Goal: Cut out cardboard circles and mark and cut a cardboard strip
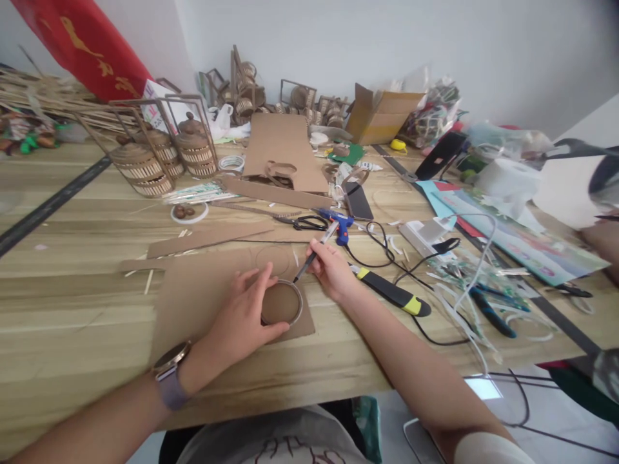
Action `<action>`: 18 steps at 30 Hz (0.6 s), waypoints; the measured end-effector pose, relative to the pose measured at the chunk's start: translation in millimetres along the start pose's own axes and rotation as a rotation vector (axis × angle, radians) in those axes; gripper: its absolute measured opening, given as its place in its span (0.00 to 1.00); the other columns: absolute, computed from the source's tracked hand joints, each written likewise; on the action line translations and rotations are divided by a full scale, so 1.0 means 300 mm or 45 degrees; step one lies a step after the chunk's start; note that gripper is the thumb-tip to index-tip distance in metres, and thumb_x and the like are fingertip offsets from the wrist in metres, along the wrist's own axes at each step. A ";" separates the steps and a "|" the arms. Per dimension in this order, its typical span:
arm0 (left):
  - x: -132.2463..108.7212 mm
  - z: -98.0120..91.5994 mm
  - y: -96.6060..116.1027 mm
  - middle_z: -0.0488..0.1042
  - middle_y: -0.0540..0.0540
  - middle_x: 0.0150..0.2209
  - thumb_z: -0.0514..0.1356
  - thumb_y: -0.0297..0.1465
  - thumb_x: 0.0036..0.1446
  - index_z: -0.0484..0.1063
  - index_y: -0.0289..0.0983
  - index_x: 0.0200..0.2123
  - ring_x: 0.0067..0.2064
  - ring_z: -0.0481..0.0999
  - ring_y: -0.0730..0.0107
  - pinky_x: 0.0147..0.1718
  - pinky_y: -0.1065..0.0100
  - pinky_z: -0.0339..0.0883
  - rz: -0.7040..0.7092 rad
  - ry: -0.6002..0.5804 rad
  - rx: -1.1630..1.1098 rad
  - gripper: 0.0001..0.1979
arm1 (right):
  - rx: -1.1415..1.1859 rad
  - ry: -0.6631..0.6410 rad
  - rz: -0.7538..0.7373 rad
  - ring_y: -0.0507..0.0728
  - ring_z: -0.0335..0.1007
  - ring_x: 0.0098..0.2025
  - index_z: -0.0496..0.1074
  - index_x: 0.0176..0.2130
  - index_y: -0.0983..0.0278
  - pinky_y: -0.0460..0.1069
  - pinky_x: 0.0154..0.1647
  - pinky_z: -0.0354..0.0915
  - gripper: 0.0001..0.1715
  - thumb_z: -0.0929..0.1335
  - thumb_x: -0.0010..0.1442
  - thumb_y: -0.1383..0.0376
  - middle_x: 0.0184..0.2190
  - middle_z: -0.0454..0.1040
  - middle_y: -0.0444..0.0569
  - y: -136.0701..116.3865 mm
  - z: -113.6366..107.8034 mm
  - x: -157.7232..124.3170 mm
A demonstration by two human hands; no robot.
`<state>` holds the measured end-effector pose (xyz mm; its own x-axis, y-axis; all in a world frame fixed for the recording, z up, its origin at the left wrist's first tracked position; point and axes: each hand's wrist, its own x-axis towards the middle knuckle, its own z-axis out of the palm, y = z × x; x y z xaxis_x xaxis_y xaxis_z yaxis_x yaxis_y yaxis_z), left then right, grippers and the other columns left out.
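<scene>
A round ring [300,301] with a thin rim lies flat on a sheet of brown cardboard [193,290]. My left hand [242,312] presses on the ring's left side, thumb at the near rim and fingers spread at the far rim. In my right hand [331,267] is a pen [304,267], its dark tip at the ring's upper right edge. Beyond the ring, a faint drawn circle [273,258] shows on the cardboard. A blue glue gun [342,225] lies just past the pen, and a black-and-yellow utility knife [394,291] lies beside my right forearm.
Black scissors [309,223] and cardboard strips [275,193] lie farther back. Small lidded baskets [142,169] in frames stand at left. A power strip [425,238], tangled cords and blue-handled pliers [491,312] are at right. Part of another person's arm [602,241] shows at the right edge.
</scene>
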<state>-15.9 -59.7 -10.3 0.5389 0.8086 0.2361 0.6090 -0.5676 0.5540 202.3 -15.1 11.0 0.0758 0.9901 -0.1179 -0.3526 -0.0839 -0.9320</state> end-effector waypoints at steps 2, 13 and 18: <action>0.002 -0.003 0.004 0.75 0.38 0.61 0.72 0.33 0.51 0.37 0.39 0.74 0.67 0.59 0.40 0.66 0.36 0.50 -0.008 -0.007 -0.008 0.58 | -0.008 0.004 -0.034 0.48 0.47 0.15 0.73 0.23 0.62 0.45 0.19 0.49 0.25 0.78 0.47 0.45 0.09 0.57 0.34 -0.003 -0.001 -0.001; 0.007 -0.011 0.019 0.74 0.38 0.62 0.72 0.34 0.52 0.36 0.39 0.74 0.69 0.55 0.39 0.66 0.36 0.50 -0.066 -0.044 -0.065 0.59 | -0.261 -0.099 -0.285 0.54 0.62 0.24 0.74 0.29 0.58 0.49 0.28 0.59 0.13 0.77 0.48 0.56 0.22 0.70 0.41 -0.057 -0.013 -0.049; 0.009 -0.015 0.023 0.75 0.36 0.61 0.72 0.35 0.51 0.38 0.36 0.74 0.69 0.55 0.38 0.65 0.36 0.53 -0.098 -0.053 -0.079 0.58 | -0.499 -0.252 -0.343 0.54 0.61 0.24 0.73 0.24 0.59 0.48 0.27 0.57 0.09 0.76 0.48 0.61 0.20 0.70 0.42 -0.081 -0.018 -0.070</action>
<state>-12.6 -60.7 -2.2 0.5165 0.8416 0.1581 0.6131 -0.4923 0.6178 214.3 -34.4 34.3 -0.0758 0.9814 0.1761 0.0338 0.1791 -0.9833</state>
